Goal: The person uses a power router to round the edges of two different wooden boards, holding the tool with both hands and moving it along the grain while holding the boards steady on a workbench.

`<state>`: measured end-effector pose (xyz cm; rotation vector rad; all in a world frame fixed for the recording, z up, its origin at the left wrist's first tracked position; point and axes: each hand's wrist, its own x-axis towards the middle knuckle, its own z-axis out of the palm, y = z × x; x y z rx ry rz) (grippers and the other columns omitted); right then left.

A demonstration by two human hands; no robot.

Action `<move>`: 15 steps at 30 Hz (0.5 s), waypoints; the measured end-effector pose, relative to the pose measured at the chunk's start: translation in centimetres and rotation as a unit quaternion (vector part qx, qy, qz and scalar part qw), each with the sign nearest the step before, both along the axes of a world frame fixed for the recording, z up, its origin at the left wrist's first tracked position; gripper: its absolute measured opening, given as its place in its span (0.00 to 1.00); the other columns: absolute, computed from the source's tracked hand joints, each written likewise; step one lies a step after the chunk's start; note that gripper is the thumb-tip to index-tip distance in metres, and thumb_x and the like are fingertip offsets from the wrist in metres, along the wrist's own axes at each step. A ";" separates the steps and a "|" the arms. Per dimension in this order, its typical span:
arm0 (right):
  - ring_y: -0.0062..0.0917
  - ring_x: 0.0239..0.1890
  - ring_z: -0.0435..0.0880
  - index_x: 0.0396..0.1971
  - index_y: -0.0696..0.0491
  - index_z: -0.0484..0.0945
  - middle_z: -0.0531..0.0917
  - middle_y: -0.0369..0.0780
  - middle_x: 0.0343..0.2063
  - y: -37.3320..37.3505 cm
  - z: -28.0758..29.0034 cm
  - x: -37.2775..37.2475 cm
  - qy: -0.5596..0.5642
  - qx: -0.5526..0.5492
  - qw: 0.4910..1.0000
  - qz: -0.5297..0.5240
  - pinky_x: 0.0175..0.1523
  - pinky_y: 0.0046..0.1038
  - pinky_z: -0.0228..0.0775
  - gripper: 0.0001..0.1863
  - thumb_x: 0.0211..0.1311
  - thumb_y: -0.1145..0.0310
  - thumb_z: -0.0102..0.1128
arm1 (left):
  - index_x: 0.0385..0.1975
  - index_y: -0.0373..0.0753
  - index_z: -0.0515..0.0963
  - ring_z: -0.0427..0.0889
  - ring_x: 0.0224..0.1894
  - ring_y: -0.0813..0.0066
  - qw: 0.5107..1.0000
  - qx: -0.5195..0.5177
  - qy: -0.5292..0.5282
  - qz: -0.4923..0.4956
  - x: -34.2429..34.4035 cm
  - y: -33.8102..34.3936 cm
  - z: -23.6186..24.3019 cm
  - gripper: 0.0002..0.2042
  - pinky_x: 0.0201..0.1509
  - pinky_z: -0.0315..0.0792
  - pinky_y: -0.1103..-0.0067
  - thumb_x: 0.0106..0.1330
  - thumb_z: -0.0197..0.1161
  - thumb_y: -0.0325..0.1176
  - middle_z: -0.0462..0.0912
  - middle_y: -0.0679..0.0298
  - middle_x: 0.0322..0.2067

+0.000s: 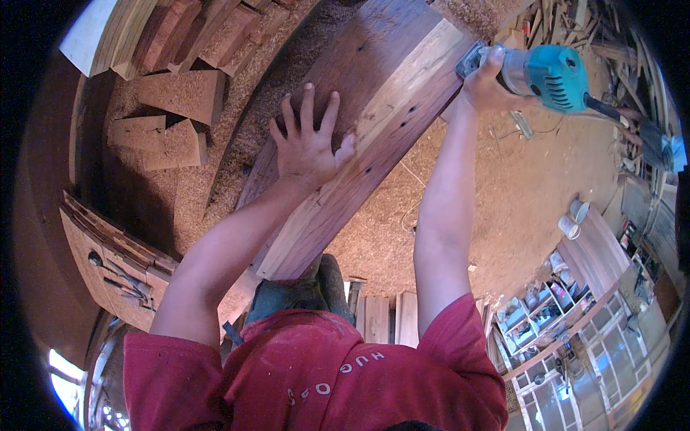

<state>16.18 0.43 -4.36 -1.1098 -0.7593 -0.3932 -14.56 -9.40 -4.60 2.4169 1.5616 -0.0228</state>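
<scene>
A thick wooden beam (388,136) runs diagonally in front of me, reddish brown with a pale streak along its length. My left hand (310,147) lies on its upper face with fingers spread, holding nothing. Toward the far right end, my right hand (486,87) is wrapped round the body of a trim router (557,77) with a teal motor housing and a dark cord. The router is tilted on its side, its base against the beam's far right edge. Whether its bit touches the wood is hidden. Wood shavings stick near my left thumb.
Cut wood blocks (181,95) lie at the left among sawdust. A small bench (115,276) with hand tools stands lower left. Shelves (535,309) and white buckets (569,227) are at the right. Scrap wood (618,50) is piled far right, and sawdust covers the floor (532,187).
</scene>
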 end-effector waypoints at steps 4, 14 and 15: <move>0.38 0.54 0.81 0.67 0.66 0.57 0.76 0.52 0.56 -0.1 -0.1 0.2 0.039 -0.037 0.998 0.019 0.59 0.39 0.77 0.57 0.47 0.51 0.83 | 0.77 0.57 0.59 0.48 0.75 0.33 1.000 0.002 -0.005 0.008 0.0 -0.1 -0.1 0.41 0.66 0.51 0.32 0.63 0.57 0.63 0.45 0.52 0.78; 0.39 0.51 0.85 0.62 0.61 0.70 0.83 0.52 0.49 1.6 -0.4 1.7 0.150 -0.199 0.968 0.003 0.57 0.41 0.76 0.47 0.45 0.53 0.83 | 0.76 0.56 0.62 0.52 0.75 0.35 0.998 0.049 -0.017 0.026 -0.5 0.1 0.4 0.39 0.67 0.55 0.33 0.64 0.61 0.60 0.51 0.52 0.77; 0.39 0.52 0.84 0.64 0.61 0.69 0.83 0.52 0.51 1.5 0.0 2.2 0.116 -0.239 0.964 -0.018 0.58 0.41 0.75 0.49 0.45 0.51 0.82 | 0.75 0.56 0.62 0.52 0.75 0.35 0.998 0.054 -0.019 0.027 -0.5 0.1 0.3 0.39 0.67 0.55 0.33 0.64 0.61 0.60 0.52 0.52 0.77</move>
